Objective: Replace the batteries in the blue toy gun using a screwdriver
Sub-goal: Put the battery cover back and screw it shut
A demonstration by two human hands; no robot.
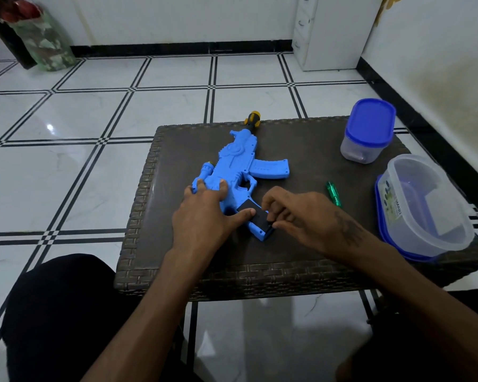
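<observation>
From the head camera, the blue plastic toy gun (233, 172) lies flat on the dark woven-pattern desk (301, 260), its yellow-and-black muzzle toward the far edge. The left hand (202, 213) lies flat on the gun's rear body, fingers spread and relaxed, thumb touching the black rectangular battery cover (255, 217) on the grip. The right hand (304, 219) has curled fingers pinching the lower end of that cover; whether it is being lifted off or seated cannot be told. The green translucent-handled screwdriver (334, 194) lies on the desk just beyond the right hand, held by neither hand. A blue-lidded clear plastic tub (369, 130) and an open clear plastic container resting on a blue lid (425, 208) stand at the right. No batteries are visible, so the swap itself seems not yet shown as done; the job appears to be at the cover stage.
</observation>
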